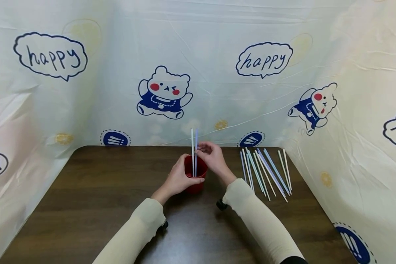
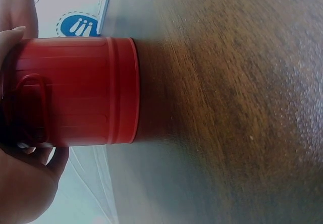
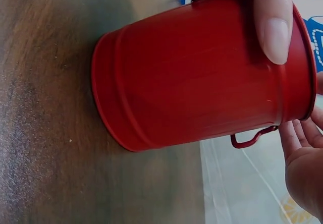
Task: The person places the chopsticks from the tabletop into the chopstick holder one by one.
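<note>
A small red metal bucket [image 1: 194,189] with side handles stands on the table. My left hand [image 1: 178,179] grips it around its near left side, thumb lying along the outside below the rim. Two thin straws, one whitish [image 1: 192,145] and one purple [image 1: 196,135], rise upright from the bucket, close together. At the bucket's far right rim, my right hand [image 1: 213,158] pinches the purple straw between thumb and forefinger. The right wrist view shows the bucket's wall [image 3: 192,77] and a left thumb [image 3: 276,40] pressed on it; the straws are hidden there.
To the right lie several loose straws [image 1: 266,172] in white, green, blue and purple, roughly side by side. The brown wooden table [image 1: 95,205] meets a printed cloth [image 1: 214,95] hung at its back and sides.
</note>
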Demonstrator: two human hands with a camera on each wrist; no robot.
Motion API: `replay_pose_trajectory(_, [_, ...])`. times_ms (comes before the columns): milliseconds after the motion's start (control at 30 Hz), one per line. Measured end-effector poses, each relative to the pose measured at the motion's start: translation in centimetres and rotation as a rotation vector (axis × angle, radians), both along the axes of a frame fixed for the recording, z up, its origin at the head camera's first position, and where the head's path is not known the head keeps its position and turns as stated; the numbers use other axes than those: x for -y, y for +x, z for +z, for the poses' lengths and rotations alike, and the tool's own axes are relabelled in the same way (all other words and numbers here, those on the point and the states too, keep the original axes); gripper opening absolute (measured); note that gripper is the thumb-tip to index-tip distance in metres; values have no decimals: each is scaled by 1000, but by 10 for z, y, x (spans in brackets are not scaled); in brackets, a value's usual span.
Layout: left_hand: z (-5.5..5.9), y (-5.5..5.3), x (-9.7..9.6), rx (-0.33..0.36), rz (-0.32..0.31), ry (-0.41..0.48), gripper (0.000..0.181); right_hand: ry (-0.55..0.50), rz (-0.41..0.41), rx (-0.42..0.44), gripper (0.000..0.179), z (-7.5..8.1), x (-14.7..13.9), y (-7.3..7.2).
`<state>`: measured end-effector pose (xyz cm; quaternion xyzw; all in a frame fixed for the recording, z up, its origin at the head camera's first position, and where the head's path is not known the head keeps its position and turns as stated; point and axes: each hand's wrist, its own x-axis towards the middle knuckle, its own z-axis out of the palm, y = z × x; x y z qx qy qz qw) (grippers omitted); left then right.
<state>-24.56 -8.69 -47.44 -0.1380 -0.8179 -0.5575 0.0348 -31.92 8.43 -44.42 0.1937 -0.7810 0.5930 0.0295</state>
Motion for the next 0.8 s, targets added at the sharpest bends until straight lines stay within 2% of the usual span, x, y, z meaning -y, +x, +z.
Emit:
replay_pose_trajectory(167, [-1, 3, -2, 16, 9, 3, 85, 43, -2, 15, 25, 6, -9, 2])
replay_pose_trajectory(333, [0, 2, -2, 10, 23, -16, 84, 190, -38, -80, 29, 20, -21, -3])
replay_pose_trajectory(500, [1, 1, -1, 6, 26, -30, 85, 334, -75, -135, 37, 30, -37, -13])
replay_pose_trajectory(667, [0, 0, -1, 25, 34, -37, 84, 536, -100, -144, 43, 26, -55, -23])
replay_pose_trajectory(800, [0, 0, -1, 37, 42, -52, 84, 629, -129, -125, 46, 16, -70, -31])
